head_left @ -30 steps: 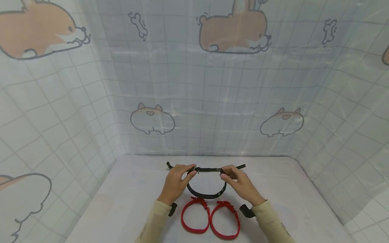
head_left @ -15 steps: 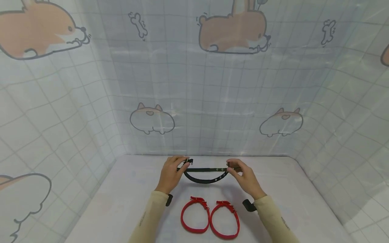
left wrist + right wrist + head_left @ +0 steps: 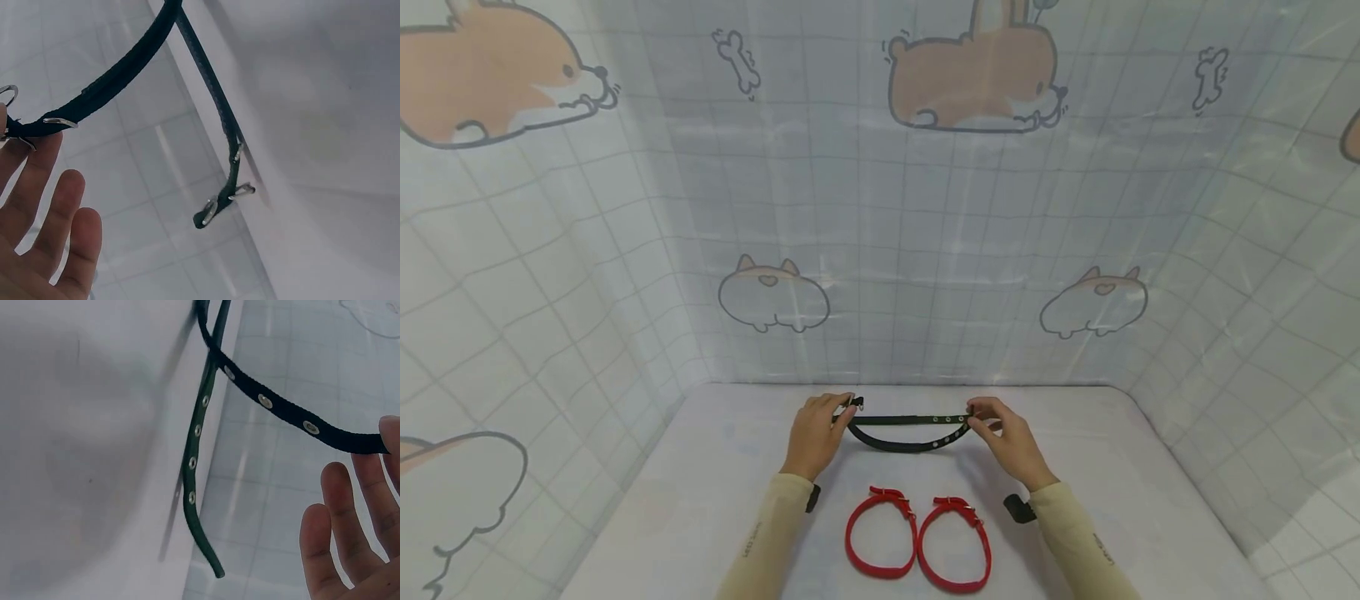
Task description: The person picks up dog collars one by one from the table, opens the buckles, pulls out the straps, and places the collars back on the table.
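Note:
A black collar (image 3: pixel 898 447) sags in a curve between my two hands. My left hand (image 3: pixel 812 435) pinches its buckle end; metal loops show at the fingertips in the left wrist view, where the other fingers (image 3: pixel 69 200) stand apart from the strap. The eyelet end is pinched by my right hand (image 3: pixel 1013 442), and metal-rimmed holes run along it in the right wrist view. Behind it a second black collar (image 3: pixel 895 420) lies unbuckled and straight on the table; its buckle and tip appear in the wrist views but are hidden behind my hands in the head view.
Two red collars (image 3: pixel 880 572), buckled into rings, lie side by side on the white table (image 3: pixel 685 517) nearer the front. A curtain (image 3: pixel 925 208) with a grid and dog drawings stands around the back and sides.
The hands have moved apart and slightly away, spreading the held black collar from a deep loop into a wider, shallower curve. The red collars and the straight black collar stay put.

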{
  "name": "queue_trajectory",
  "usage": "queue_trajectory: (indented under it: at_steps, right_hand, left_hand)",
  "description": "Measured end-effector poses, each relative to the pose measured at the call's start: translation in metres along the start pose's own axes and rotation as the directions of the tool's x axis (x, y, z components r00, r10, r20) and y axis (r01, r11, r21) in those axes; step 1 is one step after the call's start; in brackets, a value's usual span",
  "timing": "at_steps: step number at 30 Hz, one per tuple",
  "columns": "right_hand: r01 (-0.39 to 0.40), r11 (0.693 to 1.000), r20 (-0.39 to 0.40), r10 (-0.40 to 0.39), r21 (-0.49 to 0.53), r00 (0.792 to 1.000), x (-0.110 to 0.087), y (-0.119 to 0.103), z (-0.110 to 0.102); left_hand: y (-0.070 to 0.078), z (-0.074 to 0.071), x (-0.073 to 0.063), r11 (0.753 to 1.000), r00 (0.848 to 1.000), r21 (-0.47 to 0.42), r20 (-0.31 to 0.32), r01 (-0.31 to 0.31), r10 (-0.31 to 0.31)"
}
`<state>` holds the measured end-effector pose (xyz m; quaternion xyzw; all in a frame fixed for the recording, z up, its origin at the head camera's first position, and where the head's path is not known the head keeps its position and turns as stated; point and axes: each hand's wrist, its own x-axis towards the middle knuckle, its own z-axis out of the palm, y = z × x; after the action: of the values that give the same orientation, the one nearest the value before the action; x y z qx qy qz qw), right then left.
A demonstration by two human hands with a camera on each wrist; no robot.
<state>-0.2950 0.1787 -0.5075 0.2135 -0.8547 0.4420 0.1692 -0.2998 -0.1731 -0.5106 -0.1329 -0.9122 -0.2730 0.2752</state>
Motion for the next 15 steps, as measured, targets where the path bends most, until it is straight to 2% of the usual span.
queue_trajectory:
  at_steps: [6, 15]
  right_hand:
    - [-0.025, 1.0, -0.006, 0.025, -0.016, 1.0, -0.001, 0.009, -0.005]
    - [-0.07, 0.984, 0.008, 0.073, -0.161, 0.997, -0.007, 0.03, -0.017]
  left_hand:
    - [-0.009, -0.001, -0.002, 0.999, 0.999, 0.019, 0.007, 0.032, -0.033]
    - [-0.032, -0.007, -0.011, 0.994, 0.995, 0.05, 0.028, 0.099, -0.101]
